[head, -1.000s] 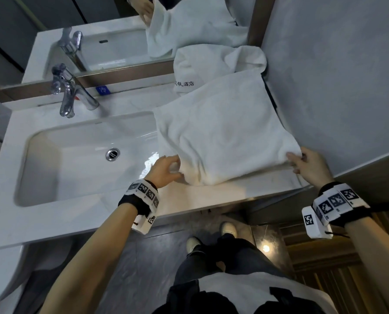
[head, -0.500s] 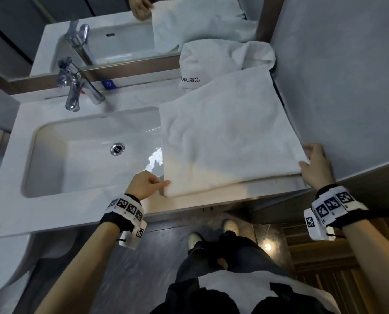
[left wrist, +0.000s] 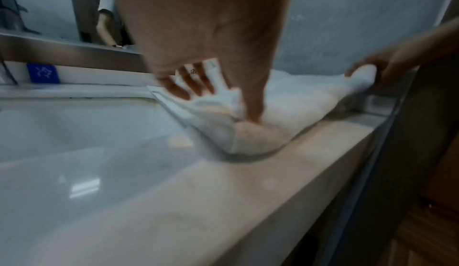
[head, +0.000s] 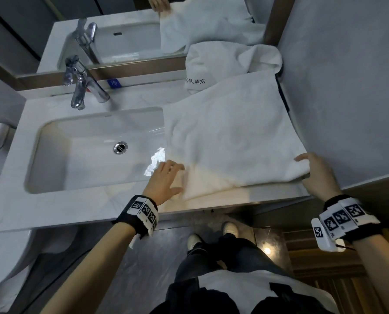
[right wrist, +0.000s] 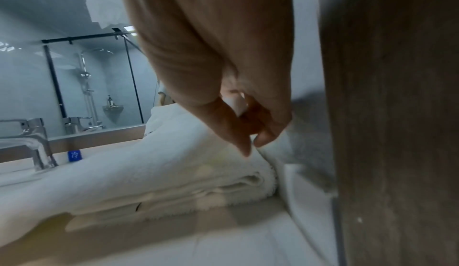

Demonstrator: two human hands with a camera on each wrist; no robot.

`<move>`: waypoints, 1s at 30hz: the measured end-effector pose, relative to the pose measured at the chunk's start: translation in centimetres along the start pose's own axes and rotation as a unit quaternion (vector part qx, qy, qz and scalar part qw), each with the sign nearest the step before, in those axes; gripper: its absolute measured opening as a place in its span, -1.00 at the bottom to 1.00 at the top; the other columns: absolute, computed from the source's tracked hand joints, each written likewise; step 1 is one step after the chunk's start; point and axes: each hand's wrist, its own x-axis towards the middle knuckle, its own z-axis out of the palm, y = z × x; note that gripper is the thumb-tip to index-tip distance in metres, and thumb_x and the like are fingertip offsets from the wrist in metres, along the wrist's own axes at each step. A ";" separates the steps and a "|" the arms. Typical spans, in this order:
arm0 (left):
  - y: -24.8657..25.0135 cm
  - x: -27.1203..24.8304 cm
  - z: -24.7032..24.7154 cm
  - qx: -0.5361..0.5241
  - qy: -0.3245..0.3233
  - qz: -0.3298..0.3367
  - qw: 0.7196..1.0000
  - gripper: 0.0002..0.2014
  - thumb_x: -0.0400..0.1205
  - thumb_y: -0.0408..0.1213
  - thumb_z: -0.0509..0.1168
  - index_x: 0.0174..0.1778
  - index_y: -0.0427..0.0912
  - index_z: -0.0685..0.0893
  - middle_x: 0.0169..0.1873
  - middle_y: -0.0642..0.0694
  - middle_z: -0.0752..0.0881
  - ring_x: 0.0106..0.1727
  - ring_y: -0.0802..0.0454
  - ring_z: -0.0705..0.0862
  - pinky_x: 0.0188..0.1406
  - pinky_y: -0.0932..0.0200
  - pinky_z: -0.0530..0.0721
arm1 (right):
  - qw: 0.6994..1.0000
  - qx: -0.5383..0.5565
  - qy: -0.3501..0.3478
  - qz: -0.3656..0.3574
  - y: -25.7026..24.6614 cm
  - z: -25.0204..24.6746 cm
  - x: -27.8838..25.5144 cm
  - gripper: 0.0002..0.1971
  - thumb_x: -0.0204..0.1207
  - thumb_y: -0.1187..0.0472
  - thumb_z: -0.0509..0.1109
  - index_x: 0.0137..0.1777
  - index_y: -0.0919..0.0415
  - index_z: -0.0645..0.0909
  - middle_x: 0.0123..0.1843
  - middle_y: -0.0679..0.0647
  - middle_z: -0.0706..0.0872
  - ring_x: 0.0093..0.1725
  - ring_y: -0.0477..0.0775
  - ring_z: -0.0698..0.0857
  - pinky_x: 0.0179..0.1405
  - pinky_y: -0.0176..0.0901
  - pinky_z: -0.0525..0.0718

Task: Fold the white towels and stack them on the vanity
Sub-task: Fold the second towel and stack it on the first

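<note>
A folded white towel point(head: 229, 137) lies flat on the right end of the vanity counter point(head: 87, 209), its left edge hanging over the sink. My left hand point(head: 173, 175) rests on the near-left corner with fingers spread; in the left wrist view the thumb point(left wrist: 253, 111) presses down into the towel point(left wrist: 298, 101). My right hand point(head: 306, 168) holds the near-right corner, and the right wrist view shows thumb and fingers pinching point(right wrist: 250, 142) the layered towel edge point(right wrist: 174, 172). A second white towel point(head: 229, 62) with black lettering sits bunched behind, against the mirror.
The sink basin point(head: 87, 155) and chrome faucet point(head: 80, 87) take up the counter's left and middle. A grey wall point(head: 347, 87) closes the right side tight against the towel. The mirror point(head: 121, 30) runs along the back. My feet stand below the counter's front edge.
My left hand left the near-left corner, drew back toward the sink edge, and now lies on that corner with fingers spread. The towel lies flatter. My right hand stayed at the right corner.
</note>
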 end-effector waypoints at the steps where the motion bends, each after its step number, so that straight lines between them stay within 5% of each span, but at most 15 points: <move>1: -0.4 -0.1 0.1 0.010 -0.021 0.044 0.999 -0.41 0.44 0.12 0.41 0.34 -0.02 0.48 0.29 -0.02 0.48 0.36 -0.05 0.41 0.34 0.02 0.43 | 1.000 0.004 0.011 -0.017 -0.1 0.0 0.0 -0.51 0.34 0.68 0.25 0.24 0.34 0.56 0.25 0.41 0.60 0.28 0.39 0.55 0.25 0.07 0.50; 3: -0.9 -0.5 0.4 0.040 -0.066 0.075 0.994 -0.39 0.40 0.24 0.36 0.30 0.02 0.49 0.32 0.04 0.46 0.40 0.02 0.36 0.37 0.03 0.35 | 0.998 0.014 0.035 -0.042 -0.5 -0.1 0.1 -0.64 0.42 0.60 0.29 0.20 0.37 0.61 0.17 0.40 0.64 0.19 0.37 0.61 0.15 0.00 0.51; 6: -1.3 -0.4 0.9 0.070 -0.059 0.098 0.991 -0.51 0.40 -0.13 0.40 0.25 -0.10 0.53 0.31 -0.04 0.52 0.38 -0.07 0.44 0.34 0.02 0.39 | 0.994 0.021 0.093 -0.056 -1.2 -0.6 0.9 -0.74 0.50 0.45 0.35 0.17 0.37 0.65 0.11 0.44 0.57 0.07 0.39 0.60 0.04 -0.07 0.47; 8: -1.5 -0.1 0.7 0.026 -0.006 0.084 0.996 -0.70 0.47 -0.31 0.37 0.13 -0.20 0.62 0.13 -0.11 0.66 0.20 -0.12 0.60 0.21 0.00 0.54 | 0.986 0.055 0.143 -0.067 -1.7 -0.9 1.7 -0.79 0.49 0.35 0.41 0.10 0.39 0.67 0.18 0.42 0.50 0.12 0.35 0.57 0.11 -0.10 0.47; 10: -1.9 0.4 -0.2 -0.109 0.059 -0.006 0.992 -0.87 0.56 -0.36 0.33 0.00 -0.21 0.66 -0.12 -0.09 0.73 -0.09 -0.07 0.67 -0.06 0.12 0.62 | 0.978 0.117 0.157 -0.073 -2.1 -1.1 2.6 -0.78 0.48 0.23 0.46 0.08 0.29 0.64 0.24 0.32 0.53 0.18 0.26 0.58 0.17 -0.07 0.51; 13: -2.7 2.1 -2.3 -0.331 0.152 -0.152 0.919 -0.87 0.60 -0.50 0.22 -0.10 -0.18 0.57 -0.35 0.02 0.61 -0.29 0.08 0.55 -0.36 0.51 0.50 | 0.968 0.211 0.136 -0.020 -3.2 -1.5 4.3 -0.76 0.45 -0.16 0.35 0.02 -0.09 0.55 0.10 0.10 0.69 0.08 0.15 0.66 0.05 0.05 0.64; 16: -3.1 4.2 -4.8 -0.476 0.205 -0.199 0.831 -0.86 0.65 -0.47 0.16 -0.14 -0.15 0.52 -0.30 0.01 0.59 -0.26 0.13 0.53 -0.23 0.33 0.51 | 0.961 0.221 0.168 -0.015 -4.5 -2.1 6.8 -0.64 0.43 -0.26 0.23 -0.07 0.03 0.49 0.01 0.25 0.70 0.02 0.27 0.68 0.03 0.20 0.65; 18: -3.0 5.7 -6.0 -0.515 0.216 -0.200 0.805 -0.94 0.70 -0.36 0.13 -0.05 -0.18 0.49 -0.23 0.00 0.60 -0.21 0.15 0.54 -0.19 0.23 0.50 | 0.956 0.220 0.190 -0.034 -5.6 -2.4 8.6 -0.64 0.47 -0.21 0.21 -0.04 0.09 0.47 0.01 0.29 0.68 0.00 0.26 0.66 0.01 0.14 0.62; 21: -2.8 8.0 -7.0 -0.499 0.259 -0.191 0.804 -0.91 0.74 -0.24 0.07 0.05 -0.18 0.39 -0.24 0.04 0.57 -0.23 0.20 0.52 -0.28 0.43 0.53 | 0.944 0.256 0.200 -0.056 -7.3 -2.6 11.2 -0.68 0.55 -0.07 0.23 0.04 0.21 0.48 -0.06 0.16 0.64 -0.08 0.09 0.58 -0.18 -0.19 0.49; 25: -2.9 10.9 -7.9 -0.458 0.295 -0.193 0.816 -0.90 0.76 -0.22 0.00 0.07 -0.16 0.33 -0.25 0.05 0.55 -0.23 0.22 0.53 -0.28 0.52 0.51 | 0.934 0.279 0.210 -0.077 -9.2 -3.1 14.1 -0.69 0.64 0.07 0.23 0.07 0.37 0.47 -0.09 0.13 0.55 -0.11 -0.01 0.49 -0.30 -0.32 0.38; 30: -4.1 14.3 -8.3 -0.391 0.326 -0.223 0.832 -0.95 0.75 -0.26 0.02 0.02 -0.15 0.33 -0.38 0.06 0.47 -0.36 0.18 0.44 -0.35 0.29 0.41 | 0.943 0.248 0.207 -0.079 -10.5 -3.1 17.7 -0.66 0.68 0.13 0.19 0.18 0.46 0.48 0.13 0.35 0.64 0.09 0.21 0.59 -0.16 -0.35 0.32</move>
